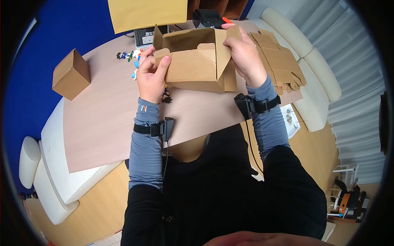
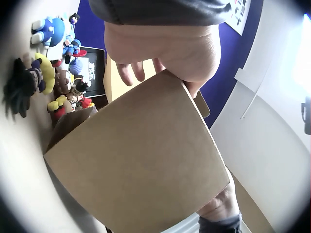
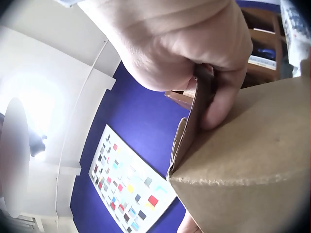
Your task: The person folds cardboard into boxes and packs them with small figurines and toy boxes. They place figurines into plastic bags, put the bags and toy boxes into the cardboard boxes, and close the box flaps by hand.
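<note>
A brown cardboard box [image 1: 191,67] is held up over the table, its top open and flaps standing out. At its left end my left hand [image 1: 150,80] grips the wall, thumb on the near face and fingers behind. My right hand [image 1: 246,57] pinches a flap [image 3: 193,114] at the right end between thumb and fingers, as the right wrist view shows close up. In the left wrist view a broad plain panel [image 2: 141,155] of the box covers the middle and hides part of the left fingers. The box's inside is mostly in shadow.
On the pinkish table [image 1: 102,123] a second, closed box [image 1: 72,74] stands at the left. Flattened cardboard [image 1: 279,61] lies at the right. Several toy figures [image 2: 48,31] stand or lie behind and under the held box. A yellow panel [image 1: 147,14] rises at the back.
</note>
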Demonstrator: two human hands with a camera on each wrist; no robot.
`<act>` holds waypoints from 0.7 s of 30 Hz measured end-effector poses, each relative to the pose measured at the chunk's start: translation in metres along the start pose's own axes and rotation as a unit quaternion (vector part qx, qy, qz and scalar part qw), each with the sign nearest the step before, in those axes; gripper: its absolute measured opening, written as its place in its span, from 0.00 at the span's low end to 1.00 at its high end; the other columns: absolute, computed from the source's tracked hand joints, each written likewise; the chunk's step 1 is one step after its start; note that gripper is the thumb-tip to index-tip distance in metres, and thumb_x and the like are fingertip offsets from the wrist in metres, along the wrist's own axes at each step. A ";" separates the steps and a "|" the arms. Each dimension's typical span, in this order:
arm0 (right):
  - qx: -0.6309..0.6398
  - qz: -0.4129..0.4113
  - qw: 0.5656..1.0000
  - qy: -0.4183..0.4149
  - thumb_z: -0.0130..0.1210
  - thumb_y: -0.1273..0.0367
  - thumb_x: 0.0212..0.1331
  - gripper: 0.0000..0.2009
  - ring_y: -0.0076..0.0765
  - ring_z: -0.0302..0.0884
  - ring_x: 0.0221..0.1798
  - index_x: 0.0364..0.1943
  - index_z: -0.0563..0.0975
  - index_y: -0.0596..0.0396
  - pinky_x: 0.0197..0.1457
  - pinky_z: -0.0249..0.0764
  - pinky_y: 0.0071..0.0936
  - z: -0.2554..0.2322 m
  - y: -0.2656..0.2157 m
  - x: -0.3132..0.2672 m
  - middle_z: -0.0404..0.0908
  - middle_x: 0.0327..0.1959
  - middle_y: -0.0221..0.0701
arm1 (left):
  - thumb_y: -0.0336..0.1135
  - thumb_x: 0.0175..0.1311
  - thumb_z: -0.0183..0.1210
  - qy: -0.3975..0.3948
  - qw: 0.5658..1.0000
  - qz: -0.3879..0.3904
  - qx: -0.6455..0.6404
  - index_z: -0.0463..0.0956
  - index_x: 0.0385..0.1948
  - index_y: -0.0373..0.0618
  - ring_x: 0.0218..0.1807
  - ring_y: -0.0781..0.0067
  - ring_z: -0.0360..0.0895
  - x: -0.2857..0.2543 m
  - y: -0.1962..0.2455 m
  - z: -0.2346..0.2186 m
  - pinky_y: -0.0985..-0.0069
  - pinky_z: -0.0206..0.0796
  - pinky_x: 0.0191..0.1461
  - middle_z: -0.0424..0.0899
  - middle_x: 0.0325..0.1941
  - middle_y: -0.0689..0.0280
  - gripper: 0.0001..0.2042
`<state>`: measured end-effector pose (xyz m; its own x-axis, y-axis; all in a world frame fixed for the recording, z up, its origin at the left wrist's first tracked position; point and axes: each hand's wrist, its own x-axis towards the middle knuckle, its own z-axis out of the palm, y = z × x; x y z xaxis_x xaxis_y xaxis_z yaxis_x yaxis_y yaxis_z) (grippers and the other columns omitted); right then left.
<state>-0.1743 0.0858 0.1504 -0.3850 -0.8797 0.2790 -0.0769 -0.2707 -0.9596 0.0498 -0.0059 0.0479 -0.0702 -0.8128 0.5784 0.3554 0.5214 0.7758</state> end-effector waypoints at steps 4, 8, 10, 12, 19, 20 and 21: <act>-0.244 -0.045 0.968 0.044 0.51 0.72 0.58 0.21 0.41 0.77 0.53 0.58 0.72 0.59 0.58 0.73 0.33 -0.002 -0.014 -0.008 0.78 0.50 0.44 | 0.27 0.61 0.70 -0.061 0.993 -0.043 0.091 0.76 0.33 0.40 0.52 0.76 0.73 0.001 -0.007 -0.005 0.75 0.65 0.58 0.77 0.51 0.63 0.09; -0.497 -0.164 0.850 0.063 0.54 0.69 0.55 0.24 0.60 0.77 0.55 0.59 0.71 0.59 0.62 0.74 0.44 -0.001 -0.013 -0.014 0.75 0.56 0.53 | 0.20 0.57 0.64 -0.087 0.992 -0.092 0.013 0.73 0.49 0.42 0.54 0.75 0.72 -0.006 0.004 0.008 0.77 0.63 0.61 0.74 0.47 0.67 0.18; -0.534 -0.137 0.833 0.059 0.56 0.68 0.55 0.25 0.61 0.78 0.55 0.58 0.71 0.59 0.61 0.75 0.46 0.005 -0.018 -0.021 0.74 0.56 0.52 | 0.19 0.56 0.63 -0.103 0.993 -0.054 0.005 0.73 0.49 0.42 0.56 0.74 0.71 -0.007 0.005 0.013 0.76 0.62 0.63 0.72 0.50 0.66 0.18; -0.591 -0.114 0.797 0.052 0.60 0.62 0.53 0.26 0.61 0.78 0.55 0.55 0.72 0.60 0.59 0.77 0.48 0.008 -0.014 -0.021 0.76 0.53 0.49 | 0.17 0.55 0.55 -0.147 0.987 -0.055 -0.025 0.74 0.52 0.43 0.69 0.65 0.67 -0.011 0.007 0.016 0.71 0.57 0.73 0.68 0.65 0.59 0.21; -0.571 -0.043 0.819 0.046 0.59 0.53 0.59 0.24 0.58 0.81 0.51 0.47 0.76 0.61 0.57 0.77 0.46 0.010 -0.012 0.002 0.83 0.47 0.49 | 0.19 0.51 0.47 -0.230 0.957 0.120 0.131 0.74 0.57 0.45 0.80 0.50 0.55 -0.003 0.024 0.020 0.59 0.46 0.81 0.63 0.77 0.52 0.27; -0.542 -0.025 0.839 0.036 0.56 0.51 0.62 0.24 0.58 0.81 0.50 0.46 0.76 0.62 0.56 0.76 0.45 0.006 -0.012 0.004 0.83 0.46 0.50 | 0.19 0.48 0.46 -0.248 0.953 0.123 0.124 0.74 0.57 0.44 0.79 0.49 0.57 -0.001 0.026 0.021 0.56 0.45 0.82 0.68 0.74 0.54 0.29; -0.513 -0.007 0.858 0.026 0.53 0.49 0.66 0.25 0.58 0.82 0.50 0.44 0.77 0.62 0.55 0.76 0.44 0.002 -0.011 0.006 0.84 0.44 0.50 | 0.19 0.48 0.46 -0.252 0.952 0.124 0.123 0.74 0.57 0.44 0.79 0.49 0.57 0.000 0.030 0.022 0.56 0.45 0.82 0.68 0.74 0.54 0.29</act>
<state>-0.1737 0.0821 0.1628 -0.4162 -0.8534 0.3138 -0.8406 0.2295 -0.4907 0.0396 0.0155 0.0770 -0.4727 -0.4617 0.7506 0.1939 0.7764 0.5997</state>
